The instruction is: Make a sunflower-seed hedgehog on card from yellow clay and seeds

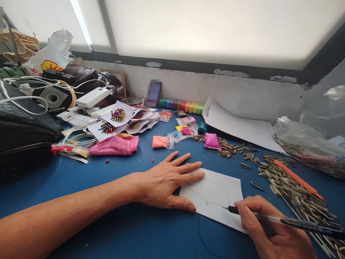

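Observation:
A small sheet of white paper (218, 190) lies on the blue table, with a thin line drawing of a rounded, animal-like outline on it. My left hand (167, 181) rests flat with fingers spread, its fingertips pressing the paper's left edge. In my right hand (272, 226) is a black pen (296, 223), gripped near its point. The pen tip touches or nearly touches the paper at the lower end of the outline. Part of the paper's right side is hidden behind my right hand.
Striped sunflower seeds (304, 190) spread over the right side, with an orange stick (299, 180) among them. Small clay packets (160, 141) lie beyond my left hand. Further left are a pink cloth (114, 145), papers with seed-covered clay (118, 115) and a black bag (24, 122).

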`<state>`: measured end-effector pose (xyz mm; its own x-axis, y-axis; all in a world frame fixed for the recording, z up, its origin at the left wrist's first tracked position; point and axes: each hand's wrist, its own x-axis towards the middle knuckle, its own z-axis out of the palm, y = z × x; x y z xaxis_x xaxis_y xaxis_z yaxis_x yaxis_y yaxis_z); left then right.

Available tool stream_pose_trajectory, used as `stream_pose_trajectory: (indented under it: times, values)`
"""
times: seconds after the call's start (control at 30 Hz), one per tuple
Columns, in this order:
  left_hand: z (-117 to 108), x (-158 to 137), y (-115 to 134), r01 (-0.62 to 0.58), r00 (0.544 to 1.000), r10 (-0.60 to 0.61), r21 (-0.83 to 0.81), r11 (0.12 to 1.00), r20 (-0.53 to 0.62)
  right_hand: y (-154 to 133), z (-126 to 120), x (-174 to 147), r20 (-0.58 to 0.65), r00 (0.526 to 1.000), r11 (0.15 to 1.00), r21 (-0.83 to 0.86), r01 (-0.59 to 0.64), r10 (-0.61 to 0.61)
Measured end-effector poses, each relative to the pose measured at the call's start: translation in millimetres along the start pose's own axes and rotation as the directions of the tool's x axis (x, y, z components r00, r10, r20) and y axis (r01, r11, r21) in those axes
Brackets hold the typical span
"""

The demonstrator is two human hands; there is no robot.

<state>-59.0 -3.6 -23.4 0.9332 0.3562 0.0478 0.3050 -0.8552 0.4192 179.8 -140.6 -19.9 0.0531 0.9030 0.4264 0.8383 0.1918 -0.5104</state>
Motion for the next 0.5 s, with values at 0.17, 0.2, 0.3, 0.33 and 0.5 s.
stream_pose_trajectory:
  times: [0.17,0.2,0.3,0.33,0.5]
  values:
    - [1.7,0.1,-0.5,0.01,1.0,-0.01,0.01,1.0,-0.003,0.2,1.4,-1.3,-0.013,1.0,0.999,0.024,0.024,-0.024]
    - [1.9,0.1,-0.4,0.009,1.0,-0.009,0.011,1.0,-0.007,0.4,1.1,-1.3,-0.004,0.999,0.999,0.026,0.044,-0.043]
    - [2.2,0.3,-0.1,0.001,1.0,-0.001,0.009,1.0,-0.013,0.3,-0.1,-0.2,0.012,0.997,0.997,0.019,0.078,-0.078]
    - [2.2,0.3,0.0,0.001,1.0,-0.001,0.009,1.0,-0.015,0.1,-0.4,0.4,0.012,0.997,0.997,0.016,0.078,-0.078]
    - [1.6,0.3,-0.4,0.008,1.0,-0.008,0.014,1.0,0.004,-0.3,0.3,1.6,0.032,0.997,0.998,0.003,0.068,-0.068]
